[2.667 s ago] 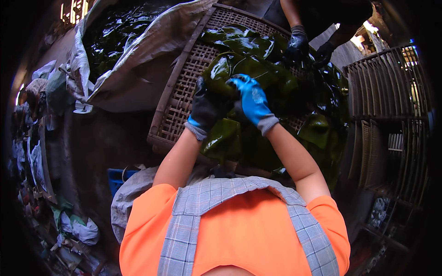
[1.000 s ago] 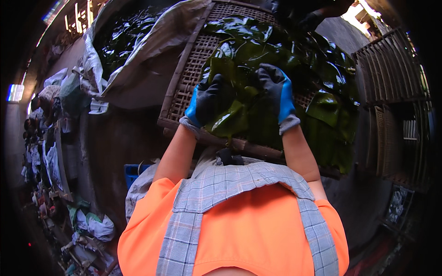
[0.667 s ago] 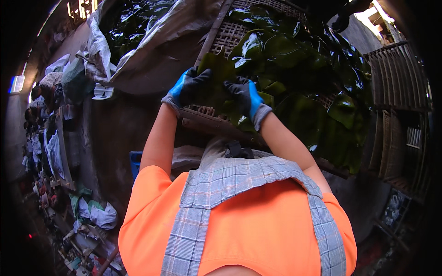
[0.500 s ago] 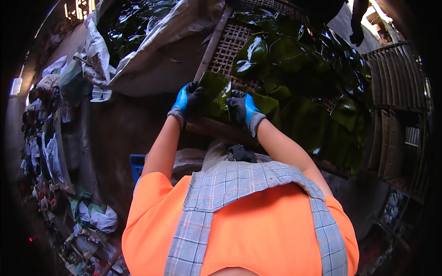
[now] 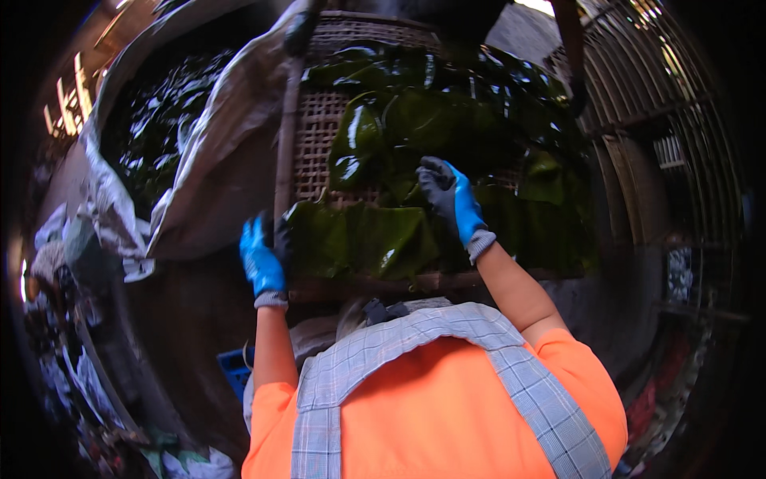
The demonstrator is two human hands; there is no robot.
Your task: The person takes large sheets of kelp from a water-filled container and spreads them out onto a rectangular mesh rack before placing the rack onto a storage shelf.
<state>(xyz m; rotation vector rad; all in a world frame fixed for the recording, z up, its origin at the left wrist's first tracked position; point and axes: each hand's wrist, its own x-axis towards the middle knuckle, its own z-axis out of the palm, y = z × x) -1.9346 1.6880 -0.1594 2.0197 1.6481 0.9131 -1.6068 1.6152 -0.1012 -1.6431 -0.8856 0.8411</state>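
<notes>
Wet, glossy dark green sheets, kelp-like (image 5: 399, 239), lie flat and overlapping across a woven bamboo tray (image 5: 317, 152). My left hand (image 5: 263, 259), in a blue and dark grey glove, is beside the tray's near left corner, at the edge of the nearest sheet. Its fingers are apart and I see nothing in them. Over the middle sheets is my right hand (image 5: 453, 199), gloved alike, its fingers extended and slightly bent, with nothing visible in it. Whether its fingertips touch the sheet below cannot be told.
Left of the tray, a pale plastic-sheet-lined container (image 5: 227, 112) holds more dark green sheets. Another person's dark arm (image 5: 573, 60) hangs at the far right of the tray. Slatted bamboo racks (image 5: 650, 104) stand to the right. A blue crate (image 5: 235, 371) sits low near my left arm.
Both hands have let go of the small green sheet, which now lies on the tray's near left. My hands have moved apart, and the view has shifted to the right.
</notes>
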